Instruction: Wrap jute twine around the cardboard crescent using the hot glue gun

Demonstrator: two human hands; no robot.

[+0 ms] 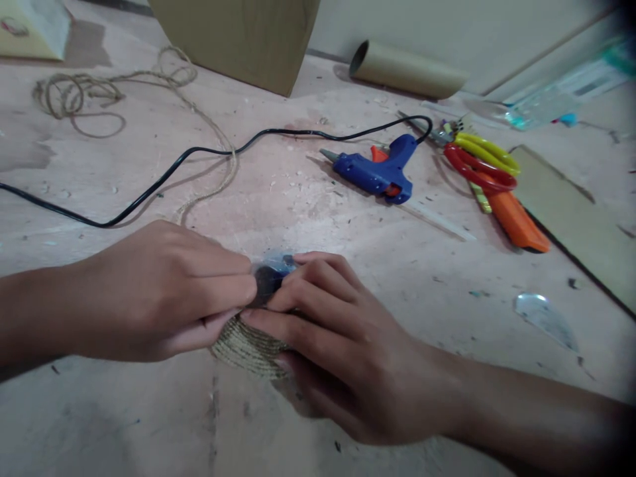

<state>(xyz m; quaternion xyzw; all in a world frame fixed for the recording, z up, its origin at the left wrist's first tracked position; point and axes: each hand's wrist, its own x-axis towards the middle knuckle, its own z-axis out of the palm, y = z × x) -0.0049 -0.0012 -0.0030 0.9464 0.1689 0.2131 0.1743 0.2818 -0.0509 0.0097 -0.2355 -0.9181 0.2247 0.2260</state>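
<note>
My left hand (163,291) and my right hand (342,344) meet over a small object wound in jute twine (246,348). Both hands have their fingers closed round it. A dark, bluish top part (271,271) of the object shows between the fingertips; what it is I cannot make out. The twine wrapping shows below the fingers. A strand of jute twine (218,179) runs from behind my left hand away to a loose coil (74,93) at the far left.
A blue glue gun (377,173) lies beyond the hands, its black cord (149,192) crossing the wooden table (124,411) leftwards. Red and yellow scissors (481,162) and an orange cutter (519,225) lie right. A cardboard tube (407,69), box (238,40) and cardboard sheet (576,218) stand behind.
</note>
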